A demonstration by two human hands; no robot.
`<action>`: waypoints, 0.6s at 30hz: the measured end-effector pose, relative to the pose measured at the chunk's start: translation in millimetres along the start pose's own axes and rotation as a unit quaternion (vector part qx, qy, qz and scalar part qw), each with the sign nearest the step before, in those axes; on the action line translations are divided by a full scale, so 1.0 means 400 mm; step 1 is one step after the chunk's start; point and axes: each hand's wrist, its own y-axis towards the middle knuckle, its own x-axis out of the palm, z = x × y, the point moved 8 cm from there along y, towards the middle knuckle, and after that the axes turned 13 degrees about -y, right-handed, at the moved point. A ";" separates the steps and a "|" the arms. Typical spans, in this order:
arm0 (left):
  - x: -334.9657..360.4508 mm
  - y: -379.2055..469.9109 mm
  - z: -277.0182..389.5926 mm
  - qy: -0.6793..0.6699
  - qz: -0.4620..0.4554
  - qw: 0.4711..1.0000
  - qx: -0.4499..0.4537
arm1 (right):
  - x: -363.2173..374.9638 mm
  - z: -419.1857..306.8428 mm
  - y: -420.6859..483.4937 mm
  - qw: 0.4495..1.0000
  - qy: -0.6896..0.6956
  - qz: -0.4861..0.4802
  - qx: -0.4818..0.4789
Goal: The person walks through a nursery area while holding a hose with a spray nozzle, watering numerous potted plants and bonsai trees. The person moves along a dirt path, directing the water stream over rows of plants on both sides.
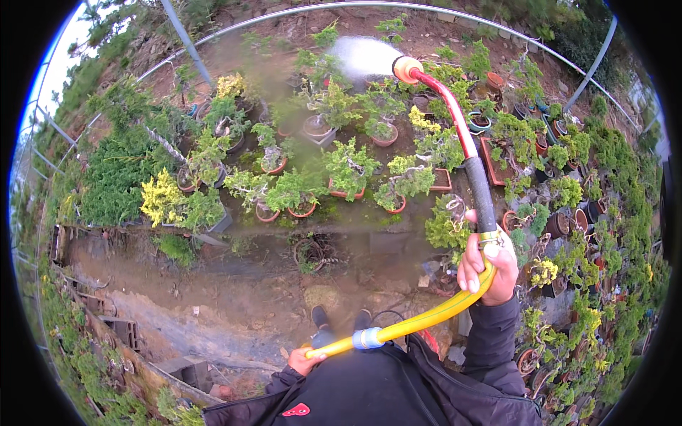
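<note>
My right hand (493,263) grips a yellow hose (437,317) just below the metal clamp (490,239) that joins it to a red watering wand (447,101) with a black sleeve. From the orange-rimmed spray head (407,69) at the wand's tip, a white water spray (365,57) fans out to the left over potted bonsai junipers. Lower down, my left hand (305,361) holds the yellow hose to the left of a pale blue coupling (367,338). A small juniper in a terracotta pot (349,165) stands in the bed below the spray.
A low ledge (341,229) edges the raised bed of bonsai pots. More potted junipers crowd the right side. Hollow concrete blocks (121,331) line the wall at lower left. Wet, muddy ground (213,303) lies around my feet. A metal rail (341,5) arches behind the bed.
</note>
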 end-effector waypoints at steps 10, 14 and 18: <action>-0.036 -0.002 0.016 -0.043 -0.007 0.999 0.007 | 0.049 0.025 0.000 0.999 -0.021 0.015 0.018; -0.065 0.013 0.037 -0.063 -0.029 0.998 0.009 | 0.105 0.045 -0.047 0.995 -0.063 0.030 0.070; -0.116 0.025 0.044 -0.009 -0.030 0.999 -0.022 | 0.165 0.066 -0.084 0.991 -0.078 0.045 0.101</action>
